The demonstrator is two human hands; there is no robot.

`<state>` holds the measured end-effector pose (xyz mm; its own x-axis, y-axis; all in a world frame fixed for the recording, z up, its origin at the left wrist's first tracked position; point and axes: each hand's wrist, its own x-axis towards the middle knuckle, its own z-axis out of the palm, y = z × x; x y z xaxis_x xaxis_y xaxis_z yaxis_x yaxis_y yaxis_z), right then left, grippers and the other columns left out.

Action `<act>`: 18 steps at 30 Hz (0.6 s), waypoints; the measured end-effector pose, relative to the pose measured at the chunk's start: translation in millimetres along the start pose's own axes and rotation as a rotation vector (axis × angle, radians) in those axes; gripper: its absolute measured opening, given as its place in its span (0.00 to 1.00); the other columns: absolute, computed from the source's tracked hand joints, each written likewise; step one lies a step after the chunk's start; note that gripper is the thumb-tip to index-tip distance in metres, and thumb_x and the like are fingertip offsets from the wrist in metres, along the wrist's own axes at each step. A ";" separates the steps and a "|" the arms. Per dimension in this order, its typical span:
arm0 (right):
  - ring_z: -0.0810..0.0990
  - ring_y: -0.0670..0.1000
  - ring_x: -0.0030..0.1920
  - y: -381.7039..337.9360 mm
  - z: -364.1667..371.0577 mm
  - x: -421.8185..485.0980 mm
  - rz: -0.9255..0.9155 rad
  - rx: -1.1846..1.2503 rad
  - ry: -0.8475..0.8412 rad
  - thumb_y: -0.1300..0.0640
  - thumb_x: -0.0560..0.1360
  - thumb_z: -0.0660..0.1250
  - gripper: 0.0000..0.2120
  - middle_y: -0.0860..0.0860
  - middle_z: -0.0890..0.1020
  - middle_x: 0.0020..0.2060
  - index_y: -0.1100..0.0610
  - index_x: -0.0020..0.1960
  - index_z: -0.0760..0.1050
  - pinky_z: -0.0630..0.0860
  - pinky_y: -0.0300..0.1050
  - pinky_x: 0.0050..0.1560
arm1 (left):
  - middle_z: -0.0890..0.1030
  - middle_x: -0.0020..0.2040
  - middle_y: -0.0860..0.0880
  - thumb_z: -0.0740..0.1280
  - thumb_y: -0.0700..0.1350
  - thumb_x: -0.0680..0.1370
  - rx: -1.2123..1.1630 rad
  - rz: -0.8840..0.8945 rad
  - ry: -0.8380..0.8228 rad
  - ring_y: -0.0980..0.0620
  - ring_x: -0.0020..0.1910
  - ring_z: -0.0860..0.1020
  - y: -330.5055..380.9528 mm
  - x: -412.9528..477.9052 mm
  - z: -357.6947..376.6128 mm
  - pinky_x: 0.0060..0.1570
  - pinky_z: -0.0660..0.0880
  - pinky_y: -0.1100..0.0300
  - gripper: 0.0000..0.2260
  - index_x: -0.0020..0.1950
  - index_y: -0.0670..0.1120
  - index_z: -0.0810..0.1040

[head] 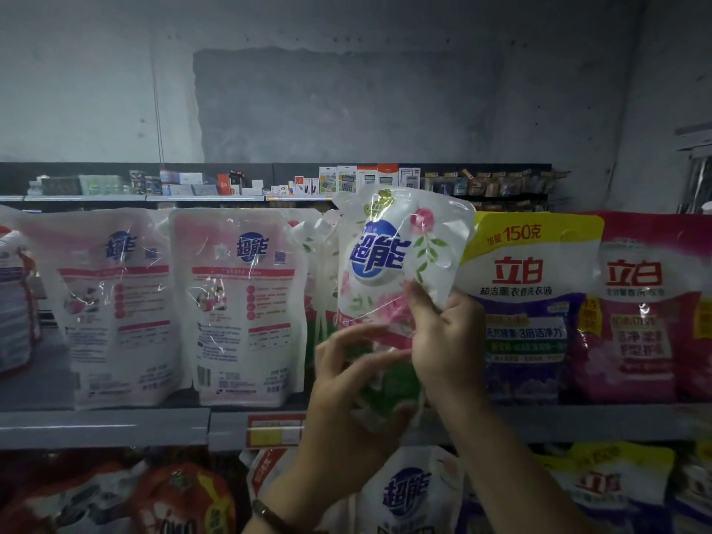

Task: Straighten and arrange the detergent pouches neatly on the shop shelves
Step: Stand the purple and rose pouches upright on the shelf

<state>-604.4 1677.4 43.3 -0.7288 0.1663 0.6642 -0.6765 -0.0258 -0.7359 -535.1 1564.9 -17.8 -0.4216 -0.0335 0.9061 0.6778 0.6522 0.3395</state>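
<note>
Left hand (346, 383) cups the base of the floral pouch (389, 256), right hand (449, 341) grips its side, centre frame; best seated upright, label forward.

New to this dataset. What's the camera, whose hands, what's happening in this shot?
No robot here: a person works bare-handed, and the single picture comes from a wide-angle camera on their head, looking forward and down. It shows a shop shelf lined with detergent pouches. Both hands hold one flowered pouch in front of the row: the left hand cups its lower end, the right hand grips its right side. Left of it stand two back-facing pouches; right of it a yellow-topped pouch and a magenta pouch.
</note>
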 end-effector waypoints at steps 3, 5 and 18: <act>0.83 0.64 0.34 5.0 -3.5 12.0 -0.023 0.007 -0.017 0.48 0.81 0.69 0.15 0.58 0.84 0.34 0.60 0.46 0.81 0.80 0.65 0.33 | 0.68 0.73 0.53 0.78 0.41 0.75 -0.182 -0.269 0.048 0.52 0.74 0.71 -20.1 -0.4 -1.2 0.66 0.80 0.50 0.30 0.74 0.57 0.73; 0.81 0.66 0.33 5.5 -5.1 16.1 -0.044 -0.002 -0.034 0.46 0.81 0.69 0.15 0.58 0.83 0.33 0.57 0.44 0.80 0.79 0.66 0.31 | 0.69 0.76 0.54 0.80 0.44 0.75 -0.357 -0.419 0.004 0.52 0.74 0.73 -27.0 3.9 -4.5 0.66 0.81 0.47 0.40 0.81 0.58 0.61; 0.87 0.50 0.36 11.3 -17.3 38.4 -0.181 -0.050 -0.260 0.46 0.81 0.68 0.18 0.53 0.86 0.36 0.63 0.48 0.82 0.83 0.59 0.35 | 0.84 0.56 0.51 0.84 0.32 0.65 -0.279 -0.699 -0.009 0.59 0.52 0.86 -46.4 24.0 -8.9 0.44 0.84 0.62 0.35 0.63 0.48 0.68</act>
<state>-638.2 1700.5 58.2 -0.6039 -0.0943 0.7915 -0.7964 0.0306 -0.6040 -571.3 1527.1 -9.5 -0.8141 -0.3622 0.4540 0.3769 0.2653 0.8874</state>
